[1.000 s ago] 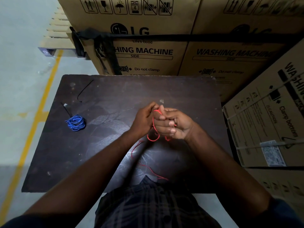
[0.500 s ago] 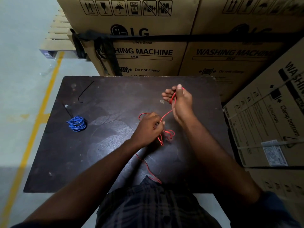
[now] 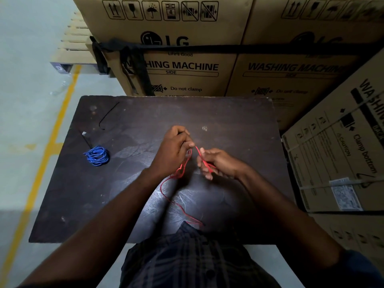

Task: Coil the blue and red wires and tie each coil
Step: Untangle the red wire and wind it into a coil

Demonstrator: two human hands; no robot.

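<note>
- Two forearms are reaching over the near edge of the dark table (image 3: 239, 121), and the loose tail of the red wire (image 3: 166, 194) is trailing off that edge toward the person's checked shirt (image 3: 187, 256).
- Much of that red wire is lying uncoiled, snaking up the table from the near edge to the hands.
- At mid-table the left hand (image 3: 173, 151) is pinching the red wire between thumb and fingertips, passing a short span across to its partner.
- Just beside it, the right hand (image 3: 218, 163) is curling its fingers round a few small red loops and holding them gathered.
- To my eye the red coil is only getting started. The next move is calling for more slack drawn through the left pinch and another turn laid onto the held loops without letting them spring apart.
- Well to the left, the blue wire (image 3: 97, 155) is sitting coiled. A thin black strip (image 3: 86, 139) is poking out from it, and I cannot tell whether it is cinched.
- Toward the far left corner a curved black tie (image 3: 108, 115) is lying, likely waiting for the red coil.
- Beyond the table, cardboard boxes (image 3: 176, 65) are standing.
</note>
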